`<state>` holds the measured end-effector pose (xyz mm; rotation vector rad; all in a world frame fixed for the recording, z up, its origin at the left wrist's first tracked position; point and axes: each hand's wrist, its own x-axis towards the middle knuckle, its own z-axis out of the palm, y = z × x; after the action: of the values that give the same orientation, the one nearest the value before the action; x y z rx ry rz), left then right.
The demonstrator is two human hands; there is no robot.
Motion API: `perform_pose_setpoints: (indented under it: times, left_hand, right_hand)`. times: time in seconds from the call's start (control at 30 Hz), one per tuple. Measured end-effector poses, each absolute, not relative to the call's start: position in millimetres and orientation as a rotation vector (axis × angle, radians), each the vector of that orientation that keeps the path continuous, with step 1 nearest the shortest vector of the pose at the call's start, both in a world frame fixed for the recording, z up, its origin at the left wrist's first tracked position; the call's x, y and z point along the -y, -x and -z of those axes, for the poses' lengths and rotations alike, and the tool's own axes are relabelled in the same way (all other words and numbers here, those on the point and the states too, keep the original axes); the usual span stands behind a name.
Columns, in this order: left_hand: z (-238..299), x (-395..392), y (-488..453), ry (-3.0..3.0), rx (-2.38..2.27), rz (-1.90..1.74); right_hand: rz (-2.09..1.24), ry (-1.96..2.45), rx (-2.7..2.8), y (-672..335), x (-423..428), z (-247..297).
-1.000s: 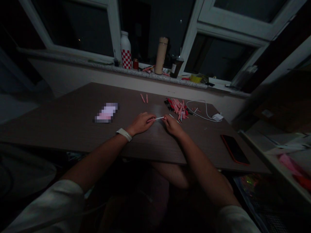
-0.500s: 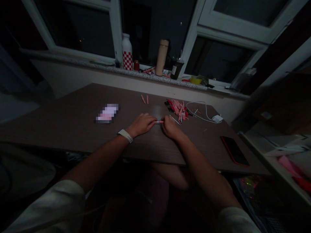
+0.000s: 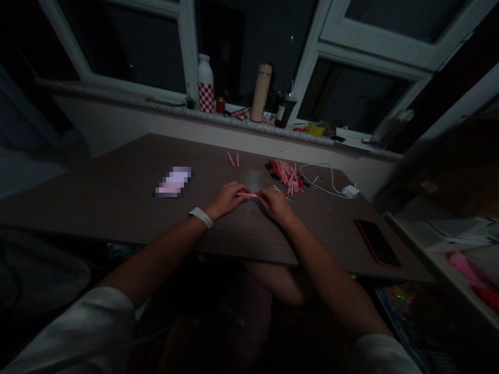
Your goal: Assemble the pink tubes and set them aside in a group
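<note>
Our left hand [image 3: 229, 198] and right hand [image 3: 275, 204], fingers curled into close pinches, hold a slim pink-and-white stick [image 3: 245, 194] between them at the brown table [image 3: 187, 150], though we cannot tell whether it touches the surface. Past our right hand lies a heap of pink, red and black pieces [image 3: 287, 174], with a white charger [image 3: 350, 191] and its looped cable [image 3: 331, 172] to one side and two pink sticks [image 3: 237, 160] well apart on the other. Farthest off, a checkered bottle [image 3: 206, 85] and tan flask [image 3: 261, 94] stand on the windowsill [image 3: 249, 124].
</note>
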<state>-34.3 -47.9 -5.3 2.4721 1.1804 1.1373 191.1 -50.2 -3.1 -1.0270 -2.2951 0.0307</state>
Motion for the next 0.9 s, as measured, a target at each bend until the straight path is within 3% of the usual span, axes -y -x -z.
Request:
perform_pose_setpoints:
  times: [0.5, 0.9]
  left_hand:
    - [5.9, 50.9, 32.2, -2.238, -1.135, -1.167]
    - [2.4, 48.1, 35.2, -2.507, -1.168, -1.055]
  right_hand:
    - [-0.119, 0.949, 2.318, -189.5, 48.6, 6.1]
    - [-0.371, 1.093, 2.295, -183.4, 46.7, 11.0]
